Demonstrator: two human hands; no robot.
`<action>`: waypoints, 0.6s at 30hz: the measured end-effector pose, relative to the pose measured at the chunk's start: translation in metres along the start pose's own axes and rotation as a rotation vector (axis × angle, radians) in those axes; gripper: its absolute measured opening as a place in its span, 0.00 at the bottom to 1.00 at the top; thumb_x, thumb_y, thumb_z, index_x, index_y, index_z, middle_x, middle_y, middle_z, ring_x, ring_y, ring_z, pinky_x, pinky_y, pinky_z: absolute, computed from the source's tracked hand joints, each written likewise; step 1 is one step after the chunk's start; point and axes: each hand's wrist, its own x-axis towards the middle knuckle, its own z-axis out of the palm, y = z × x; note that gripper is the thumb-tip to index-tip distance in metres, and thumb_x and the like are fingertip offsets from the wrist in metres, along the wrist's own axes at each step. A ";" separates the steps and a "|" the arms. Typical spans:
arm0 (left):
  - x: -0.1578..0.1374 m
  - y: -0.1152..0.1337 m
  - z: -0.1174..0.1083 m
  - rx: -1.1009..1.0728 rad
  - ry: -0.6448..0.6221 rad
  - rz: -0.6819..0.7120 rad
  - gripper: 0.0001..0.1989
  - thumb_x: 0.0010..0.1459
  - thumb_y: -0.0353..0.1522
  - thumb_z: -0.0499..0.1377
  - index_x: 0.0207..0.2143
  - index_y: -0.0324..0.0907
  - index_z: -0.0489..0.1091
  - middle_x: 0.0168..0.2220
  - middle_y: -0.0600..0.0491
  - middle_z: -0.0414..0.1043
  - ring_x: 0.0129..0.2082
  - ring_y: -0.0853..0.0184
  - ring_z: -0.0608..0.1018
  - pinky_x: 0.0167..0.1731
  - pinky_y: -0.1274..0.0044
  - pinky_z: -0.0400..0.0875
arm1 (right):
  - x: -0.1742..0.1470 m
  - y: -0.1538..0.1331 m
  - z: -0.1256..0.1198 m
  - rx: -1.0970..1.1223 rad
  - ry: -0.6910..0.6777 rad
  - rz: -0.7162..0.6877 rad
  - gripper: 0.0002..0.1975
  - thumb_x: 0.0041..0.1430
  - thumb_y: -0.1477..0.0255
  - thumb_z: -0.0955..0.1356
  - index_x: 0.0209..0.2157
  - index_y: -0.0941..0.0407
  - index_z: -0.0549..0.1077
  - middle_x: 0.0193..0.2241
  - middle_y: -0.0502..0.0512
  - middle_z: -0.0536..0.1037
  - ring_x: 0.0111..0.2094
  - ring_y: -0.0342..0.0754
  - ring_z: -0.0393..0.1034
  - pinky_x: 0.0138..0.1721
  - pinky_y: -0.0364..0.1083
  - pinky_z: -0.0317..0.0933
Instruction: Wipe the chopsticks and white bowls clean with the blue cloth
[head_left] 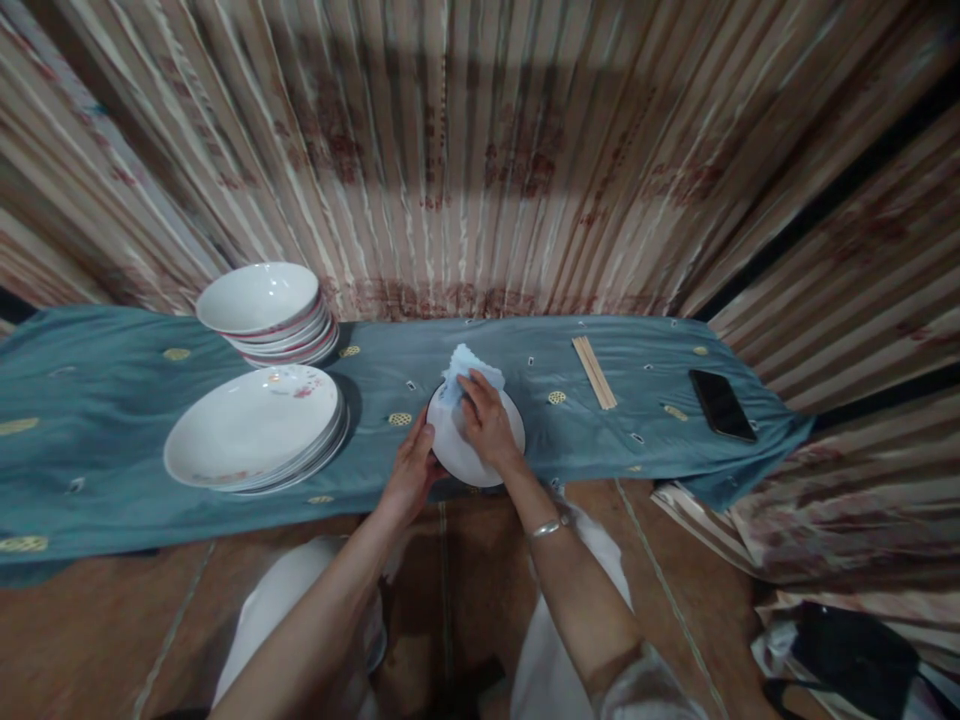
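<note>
L hand (pixel 415 455) holds wht dish (pixel 474 462), R hand (pixel 486 418) on lt-blue cloth (pixel 463 362).

- My left hand (pixel 415 460) is closed in a grip, thumb uppermost, fingers curling underneath.
- My left forearm (pixel 319 615) is bare, slanting back and outward from that hand.
- My right hand (pixel 487 418) is just right of the left one and slightly farther forward, back upward, fingers bent and pointing ahead and leftward.
- Behind it, my right forearm (pixel 577 580) angles back to the right.
</note>
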 end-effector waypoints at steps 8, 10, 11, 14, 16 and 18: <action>0.001 0.000 0.000 -0.002 0.037 -0.027 0.32 0.55 0.40 0.59 0.61 0.47 0.56 0.44 0.47 0.75 0.31 0.67 0.77 0.26 0.78 0.72 | -0.005 -0.025 0.007 0.065 -0.098 -0.033 0.22 0.61 0.74 0.59 0.57 0.53 0.65 0.62 0.56 0.59 0.62 0.50 0.52 0.63 0.53 0.47; 0.001 -0.001 0.000 0.000 0.054 -0.034 0.32 0.55 0.39 0.59 0.62 0.47 0.55 0.43 0.48 0.75 0.30 0.67 0.77 0.25 0.78 0.72 | -0.009 -0.031 0.007 0.081 -0.129 -0.045 0.22 0.62 0.74 0.59 0.57 0.53 0.65 0.62 0.56 0.59 0.62 0.50 0.52 0.63 0.53 0.48; 0.001 -0.001 0.000 0.000 0.056 -0.033 0.31 0.56 0.39 0.58 0.61 0.46 0.55 0.42 0.48 0.75 0.30 0.68 0.77 0.25 0.78 0.72 | -0.011 -0.033 0.007 0.086 -0.143 -0.052 0.22 0.62 0.74 0.58 0.57 0.53 0.65 0.61 0.56 0.60 0.62 0.49 0.53 0.63 0.53 0.48; 0.003 -0.003 -0.001 0.010 0.037 -0.023 0.27 0.59 0.40 0.55 0.59 0.45 0.58 0.39 0.49 0.75 0.28 0.69 0.76 0.24 0.78 0.71 | -0.017 -0.040 0.004 0.095 -0.188 -0.068 0.22 0.62 0.75 0.58 0.57 0.52 0.66 0.60 0.55 0.62 0.61 0.48 0.54 0.63 0.51 0.49; 0.004 -0.003 -0.002 0.014 0.020 -0.031 0.23 0.61 0.42 0.51 0.56 0.42 0.62 0.37 0.49 0.75 0.30 0.67 0.77 0.26 0.78 0.71 | -0.022 -0.044 0.000 0.099 -0.225 -0.071 0.21 0.63 0.75 0.58 0.56 0.51 0.66 0.60 0.54 0.63 0.60 0.48 0.56 0.62 0.50 0.50; 0.005 -0.003 -0.002 -0.011 0.004 -0.058 0.23 0.62 0.44 0.48 0.52 0.39 0.65 0.35 0.48 0.75 0.33 0.64 0.78 0.28 0.77 0.72 | -0.026 -0.048 -0.005 0.108 -0.260 -0.073 0.21 0.63 0.74 0.59 0.55 0.51 0.67 0.59 0.53 0.65 0.60 0.47 0.58 0.61 0.50 0.52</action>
